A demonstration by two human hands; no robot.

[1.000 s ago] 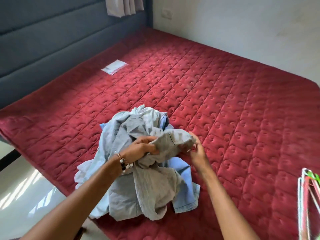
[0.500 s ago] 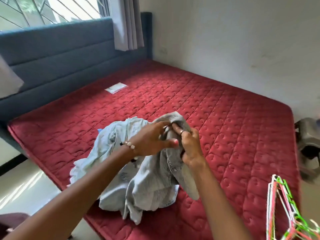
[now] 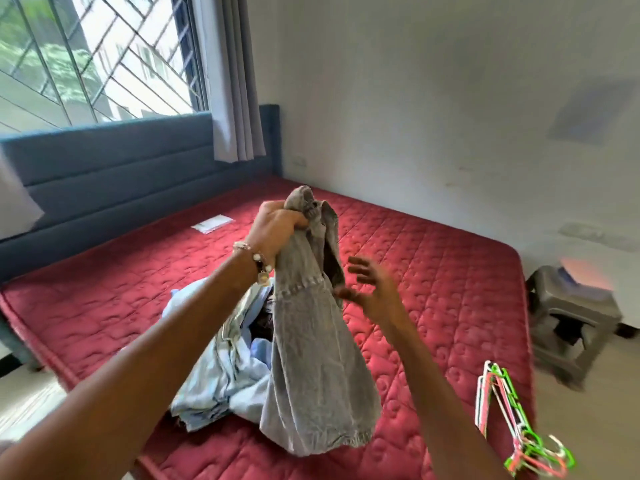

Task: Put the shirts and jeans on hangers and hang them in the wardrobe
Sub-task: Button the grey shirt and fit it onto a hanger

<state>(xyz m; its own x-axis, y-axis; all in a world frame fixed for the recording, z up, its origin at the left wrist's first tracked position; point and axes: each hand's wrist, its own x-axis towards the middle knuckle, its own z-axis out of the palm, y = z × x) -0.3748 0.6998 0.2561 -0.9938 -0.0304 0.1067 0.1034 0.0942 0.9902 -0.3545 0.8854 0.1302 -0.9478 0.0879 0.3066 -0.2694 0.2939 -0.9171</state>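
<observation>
Red bed (image 3: 433, 289), window behind. Left hand (image 3: 277, 230) holds the grey jeans (image 3: 311, 358) bunched, lifted above the bed (soft, fairly heavy; best taken at the waistband). Right hand (image 3: 372, 289) spread, empty.

Hangers (image 3: 509, 420) lie right of clothes pile (image 3: 221, 375), apparently on mattress (image 3: 433, 271).

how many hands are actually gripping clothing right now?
1. The left hand grips the top of the grey jeans, lifted above the pile of clothes. The right hand is open beside the jeans, fingers spread, holding nothing.
</observation>
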